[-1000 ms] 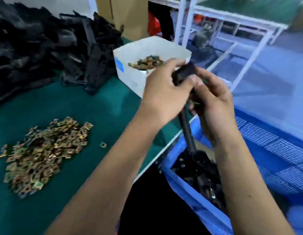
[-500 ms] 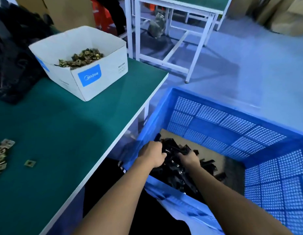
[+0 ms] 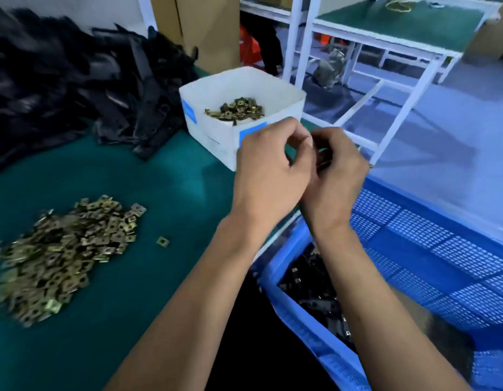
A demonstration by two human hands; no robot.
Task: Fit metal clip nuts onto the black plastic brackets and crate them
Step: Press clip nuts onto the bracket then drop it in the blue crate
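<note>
Green desk (image 3: 165,176). Both hands, in the blue crate (image 3: 414,249) a moment ago, now raised. Left hand (image 3: 268,170) curled, contents unclear; right hand (image 3: 339,167) pinches a small dark part (image 3: 323,159). Last bracket crated; next fitting starting.

White-framed workbench (image 3: 391,38) behind; cardboard boxes (image 3: 208,26) beside wall

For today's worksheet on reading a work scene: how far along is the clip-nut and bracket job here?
Done: some fitted brackets lie in the blue crate. In hand: the left hand and right hand are curled together, holding something small I cannot identify. Left: a big bracket heap and a clip-nut pile.
</note>
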